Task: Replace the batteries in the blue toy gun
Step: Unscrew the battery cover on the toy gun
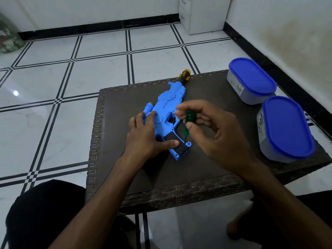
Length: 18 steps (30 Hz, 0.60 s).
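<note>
Lying flat near the middle of one dark woven-edged table [206, 177]: one blue toy gun [166, 112], barrel pointing toward 1 o'clock, grip toward 5 o'clock, with one black battery cover [175, 141] on the grip. Pressing down on the gun: the left hand [145, 135], spread fairly wide and flat, fingers over the body at 11 o'clock, thumb lying across the black cover. Pinching one green screwdriver [187, 124] between thumb and fingers: the right hand [213, 130], curled narrow around the handle, just to the 3 o'clock side of the grip. Standing nearly upright, the dark shaft reaching down to the lower end of the cover; whether the tip is seated in a screw, impossible to tell. Resting at the far edge, at 12 o'clock from the muzzle: one second screwdriver [184, 76], yellow and black. Sitting at the table's 2 and 3 o'clock side: two tubs, each under a blue lid, the far tub [250, 81] and the near tub [285, 128], close beside each other.
</note>
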Motion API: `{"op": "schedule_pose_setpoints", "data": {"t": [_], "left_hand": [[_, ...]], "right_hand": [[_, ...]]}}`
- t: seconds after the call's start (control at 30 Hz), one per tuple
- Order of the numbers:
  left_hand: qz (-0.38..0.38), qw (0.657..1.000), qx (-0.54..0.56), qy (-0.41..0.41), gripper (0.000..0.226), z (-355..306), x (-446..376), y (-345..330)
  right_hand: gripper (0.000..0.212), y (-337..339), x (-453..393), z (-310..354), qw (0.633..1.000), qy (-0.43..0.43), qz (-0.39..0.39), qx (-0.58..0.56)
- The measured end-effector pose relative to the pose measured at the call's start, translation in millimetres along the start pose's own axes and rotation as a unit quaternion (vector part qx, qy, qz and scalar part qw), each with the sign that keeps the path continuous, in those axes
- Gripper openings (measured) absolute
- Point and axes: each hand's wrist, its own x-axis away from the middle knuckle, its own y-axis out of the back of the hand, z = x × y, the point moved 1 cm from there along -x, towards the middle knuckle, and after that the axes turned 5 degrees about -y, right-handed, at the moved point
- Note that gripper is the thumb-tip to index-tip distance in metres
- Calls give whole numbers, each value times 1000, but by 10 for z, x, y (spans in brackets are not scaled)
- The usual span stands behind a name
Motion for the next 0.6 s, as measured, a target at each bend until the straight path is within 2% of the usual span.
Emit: {"op": "schedule_pose_setpoints", "data": {"t": [0.23,0.4,0.6], "left_hand": [[-4,1000,8,-3,111,5,-5,3],[0,1000,8,1,112,-7,-4,0],[-2,1000,10,-4,110,-20,7,15]], "right_hand": [[27,-3,-21,-19,998,42,11,54],[37,2,5,7,999,8,42,12],[24,-12,-5,1,996,62,29,62]]}}
